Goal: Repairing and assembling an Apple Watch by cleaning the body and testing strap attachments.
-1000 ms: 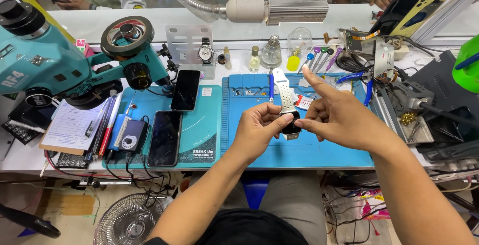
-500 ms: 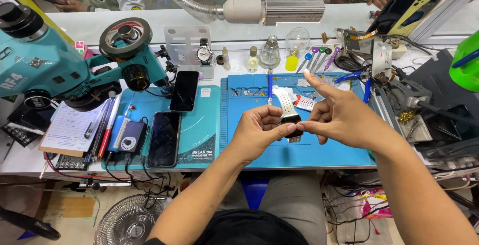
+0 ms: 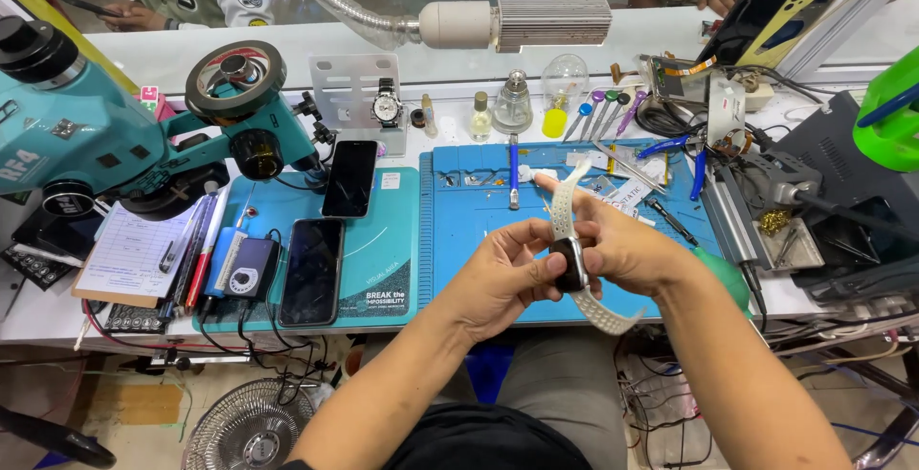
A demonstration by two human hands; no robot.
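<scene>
Both hands, left hand (image 3: pixel 503 274) and right hand (image 3: pixel 622 250), clamped on smartwatch (image 3: pixel 571 264) with white perforated strap (image 3: pixel 565 197), inspecting above blue mat (image 3: pixel 479 202).

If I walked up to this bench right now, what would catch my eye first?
Probably the smartwatch with a white perforated strap, held in mid-air over the blue work mat by the left hand and right hand. Next, the big teal microscope at far left, with two dark phones lying beside it.
</scene>
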